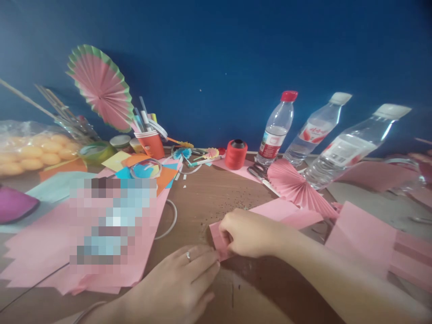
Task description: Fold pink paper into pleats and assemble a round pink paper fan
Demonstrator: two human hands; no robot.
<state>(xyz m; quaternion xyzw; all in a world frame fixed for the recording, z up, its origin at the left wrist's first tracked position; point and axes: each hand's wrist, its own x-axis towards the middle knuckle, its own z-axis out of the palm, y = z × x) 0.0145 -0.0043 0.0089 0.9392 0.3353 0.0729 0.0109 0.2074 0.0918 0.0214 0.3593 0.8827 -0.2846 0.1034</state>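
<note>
On the brown table, a sheet of pink paper (pixel 216 233) lies partly under my right hand (pixel 248 234). That hand is closed, its curled fingers pinching and pressing the paper near its left end. My left hand (pixel 182 281), with a ring on one finger, lies flat with its fingers stretched out. Its fingertips touch the paper's near left corner. More pink paper (pixel 286 210) shows beyond my right wrist; whether it is the same piece I cannot tell. A pleated pink paper fan (pixel 297 186) rests just behind it.
Pink sheets (pixel 145 243) are stacked at left, a blurred-out object on top. A red thread spool (pixel 236 155), scissors (pixel 258 171) and a red-capped bottle (pixel 274 130) stand or lie behind, with two more bottles at right. An orange cup (pixel 150 145) holds pens.
</note>
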